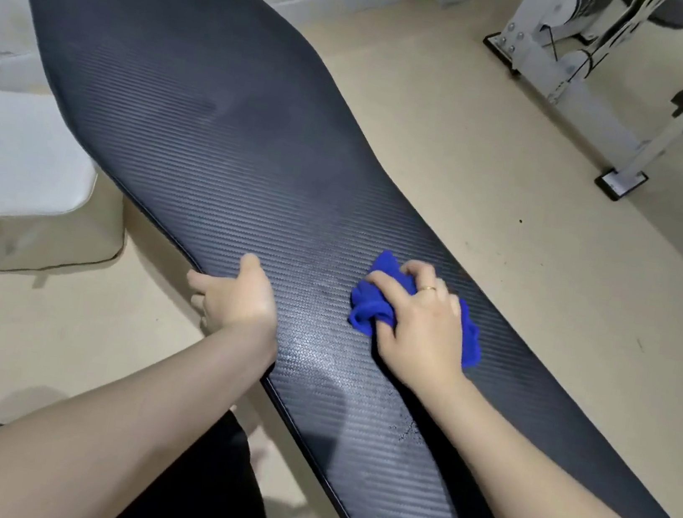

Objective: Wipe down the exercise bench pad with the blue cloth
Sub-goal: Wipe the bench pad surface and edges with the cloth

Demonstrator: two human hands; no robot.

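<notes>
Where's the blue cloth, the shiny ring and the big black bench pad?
blue cloth point(367, 311): head view, on the bunched fold at its left side.
ring point(429, 289): head view, on the top of the gold band.
bench pad point(217, 131): head view, on the bare woven top toward its wide end.

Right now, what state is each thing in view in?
blue cloth: bunched up, lying on the pad under the right hand.
bench pad: pale smears beside the cloth.
left hand: grips the pad's left edge.
right hand: grips the cloth, pressing it on the pad.
</notes>
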